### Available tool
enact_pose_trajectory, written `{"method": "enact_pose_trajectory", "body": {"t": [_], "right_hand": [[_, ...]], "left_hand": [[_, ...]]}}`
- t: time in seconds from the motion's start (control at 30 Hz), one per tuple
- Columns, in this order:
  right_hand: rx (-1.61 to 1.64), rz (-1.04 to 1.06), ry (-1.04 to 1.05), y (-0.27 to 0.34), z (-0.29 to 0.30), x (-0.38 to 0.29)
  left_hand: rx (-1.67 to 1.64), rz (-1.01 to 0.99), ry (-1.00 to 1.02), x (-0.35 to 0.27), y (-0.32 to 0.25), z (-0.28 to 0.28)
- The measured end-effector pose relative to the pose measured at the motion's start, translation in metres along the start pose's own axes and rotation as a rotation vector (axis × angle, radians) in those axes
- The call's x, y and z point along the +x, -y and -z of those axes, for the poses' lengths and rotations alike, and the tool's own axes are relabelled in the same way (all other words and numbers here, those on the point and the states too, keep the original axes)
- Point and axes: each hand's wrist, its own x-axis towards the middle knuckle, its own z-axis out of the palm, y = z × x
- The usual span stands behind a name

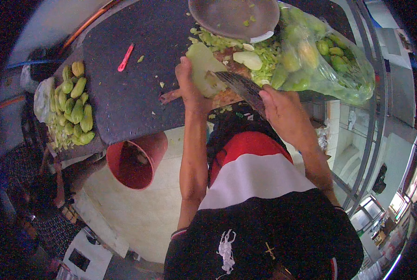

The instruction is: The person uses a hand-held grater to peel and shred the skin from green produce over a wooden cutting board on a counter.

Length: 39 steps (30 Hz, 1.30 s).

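Note:
My left hand (191, 89) grips a large peeled pale-green fruit (203, 61), perhaps a green papaya, tilted up over a wooden cutting board (226, 98). Its near end is hacked and uneven. In my right hand (283, 108) is a wide dark-bladed knife (241, 86), its tip against or very near that cut end. Green shreds (266, 64) are heaped on and around the board, with a smooth pale piece (247, 60) among them. The knife's handle is mostly hidden by my fingers.
A grey bowl (229, 17) stands behind the shreds. To its right lies a clear plastic bag (329, 73) of green fruit. A pink cutter knife (126, 57) rests on the dark tabletop (124, 101). Small cucumbers (73, 105) are piled at left, above a red bin (135, 164).

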Motion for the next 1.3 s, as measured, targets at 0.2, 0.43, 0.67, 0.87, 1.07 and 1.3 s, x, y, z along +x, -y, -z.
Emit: {"method": "enact_pose_trajectory", "body": {"t": [0.2, 0.43, 0.67, 0.87, 1.07, 1.3], "right_hand": [[0.23, -0.052, 0.044, -0.023, -0.005, 0.009], [0.527, -0.217, 0.243, -0.028, -0.016, 0.008], [0.303, 0.087, -0.068, -0.028, -0.026, -0.008], [0.076, 0.13, -0.234, -0.02, -0.004, -0.002], [0.174, -0.028, -0.07, -0.014, -0.015, 0.005], [-0.035, 0.117, -0.234, -0.003, -0.023, 0.006]], "left_hand": [[-0.161, 0.099, -0.005, 0.0, -0.009, -0.014], [-0.186, 0.016, -0.039, -0.004, -0.007, -0.017], [-0.191, -0.094, -0.018, 0.003, -0.012, -0.02], [-0.231, -0.104, -0.035, -0.001, -0.01, -0.02], [-0.224, -0.127, -0.03, 0.0, -0.008, -0.023], [-0.169, -0.063, -0.084, 0.0, -0.005, -0.023]]}}
